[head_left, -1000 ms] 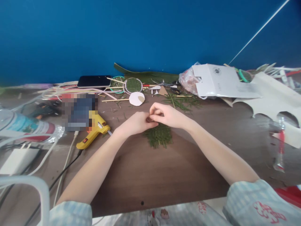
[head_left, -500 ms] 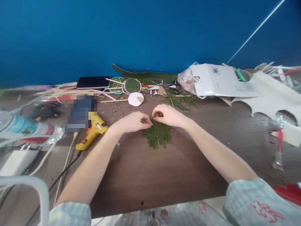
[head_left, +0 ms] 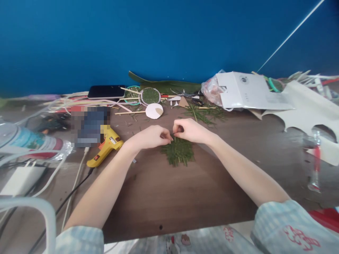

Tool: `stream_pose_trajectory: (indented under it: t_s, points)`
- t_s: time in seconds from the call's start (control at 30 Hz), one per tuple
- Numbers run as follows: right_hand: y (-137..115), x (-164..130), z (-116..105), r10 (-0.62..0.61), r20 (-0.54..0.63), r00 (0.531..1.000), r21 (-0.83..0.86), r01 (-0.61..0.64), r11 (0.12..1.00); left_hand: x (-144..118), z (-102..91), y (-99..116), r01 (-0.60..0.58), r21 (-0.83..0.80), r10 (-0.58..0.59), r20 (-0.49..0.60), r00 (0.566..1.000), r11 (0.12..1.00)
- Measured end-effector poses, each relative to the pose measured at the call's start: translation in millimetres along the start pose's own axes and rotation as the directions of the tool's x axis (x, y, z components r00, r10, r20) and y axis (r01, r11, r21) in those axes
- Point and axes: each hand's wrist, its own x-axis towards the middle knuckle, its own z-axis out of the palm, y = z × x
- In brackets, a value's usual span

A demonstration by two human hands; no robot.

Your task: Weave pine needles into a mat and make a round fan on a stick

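Observation:
A mat of cut green grass blades (head_left: 178, 152) lies on the brown table in front of me. My left hand (head_left: 153, 137) is at its upper left edge, thumb and fingers pinched together at the grass. My right hand (head_left: 191, 130) sits just above the mat, also in a pinch, close beside the left fingertips. What each pinch holds is too small to make out. Behind the hands lies a white paper disc on a stick (head_left: 154, 111). More loose grass (head_left: 203, 112) is scattered beyond my right hand.
A yellow glue gun (head_left: 107, 146) lies by my left forearm, near a bottle (head_left: 31, 141) and a white plug adapter (head_left: 22, 180). Along the wall are a phone (head_left: 106, 92), round grass-covered discs (head_left: 150, 96), scissors (head_left: 197, 101), a white box (head_left: 246, 90) and cut cardboard (head_left: 312, 102).
Both hands stay pinched at the grass; the right has shifted very slightly to the right. The whole view has moved a little.

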Motion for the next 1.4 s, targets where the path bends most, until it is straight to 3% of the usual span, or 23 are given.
stream_pose_trajectory:
  t_s: [1.1,1.4]
  points:
    - [3.0,0.3,-2.8,0.035,0.058,0.998,0.229,-0.047,0.972,-2.3,0.2,2.7,-0.007,0.027,0.007,-0.008,1.0,1.0]
    - [1.6,0.8,-4.4,-0.047,0.073,0.996,0.262,0.026,0.965,-2.4,-0.4,4.6,0.023,0.037,-0.023,0.0,1.0,0.999]
